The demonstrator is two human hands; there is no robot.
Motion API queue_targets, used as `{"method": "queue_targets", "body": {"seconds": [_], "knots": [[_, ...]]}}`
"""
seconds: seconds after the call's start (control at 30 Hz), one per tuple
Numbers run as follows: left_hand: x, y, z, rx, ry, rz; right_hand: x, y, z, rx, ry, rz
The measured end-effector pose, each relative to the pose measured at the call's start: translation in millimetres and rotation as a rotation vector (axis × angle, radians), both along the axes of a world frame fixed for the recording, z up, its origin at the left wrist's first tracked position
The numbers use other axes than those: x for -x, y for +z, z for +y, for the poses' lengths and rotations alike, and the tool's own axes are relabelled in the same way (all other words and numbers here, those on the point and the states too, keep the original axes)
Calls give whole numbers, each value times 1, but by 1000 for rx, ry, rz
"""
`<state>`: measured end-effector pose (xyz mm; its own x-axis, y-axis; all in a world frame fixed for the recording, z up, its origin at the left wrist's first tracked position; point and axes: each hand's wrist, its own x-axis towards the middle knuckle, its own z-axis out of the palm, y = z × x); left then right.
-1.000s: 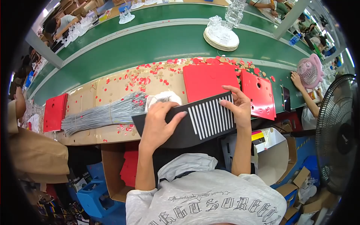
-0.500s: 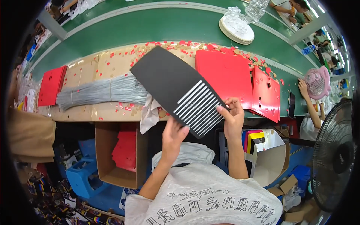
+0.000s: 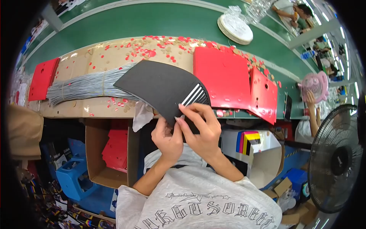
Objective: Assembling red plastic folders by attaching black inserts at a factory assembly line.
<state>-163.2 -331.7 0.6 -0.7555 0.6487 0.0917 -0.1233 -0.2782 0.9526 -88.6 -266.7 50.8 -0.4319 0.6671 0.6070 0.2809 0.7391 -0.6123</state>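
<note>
Both left hand [image 3: 167, 140] and right hand [image 3: 204, 133] have fingers pinched on the black panel [image 3: 160, 82] above the desk's [image 3: 290, 83] near edge; it hides the grey wire bundle's [image 3: 84, 87] end, beside red sheets [image 3: 221, 78].

Bundle of strands [image 3: 85, 87] on cardboard [image 3: 74, 68], left of the sheet [image 3: 156, 82]

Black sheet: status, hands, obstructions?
Left hand, right hand close together, holding near edge. Black sheet slanted. Grey wire bundle partly hidden behind it.

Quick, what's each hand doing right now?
Left hand: closed, holding the black striped sheet by its near edge.
Right hand: closed, holding the same sheet, beside the left.
</note>
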Motion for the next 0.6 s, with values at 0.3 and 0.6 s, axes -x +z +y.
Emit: {"method": "queue_targets", "body": {"seconds": [0.3, 0.6], "knots": [[-10, -20, 0, -226, 119, 190, 2, 13, -17, 152, 83, 107], [-6, -18, 8, -189, 153, 412, -7, 10, 5, 452, 239, 175]]}}
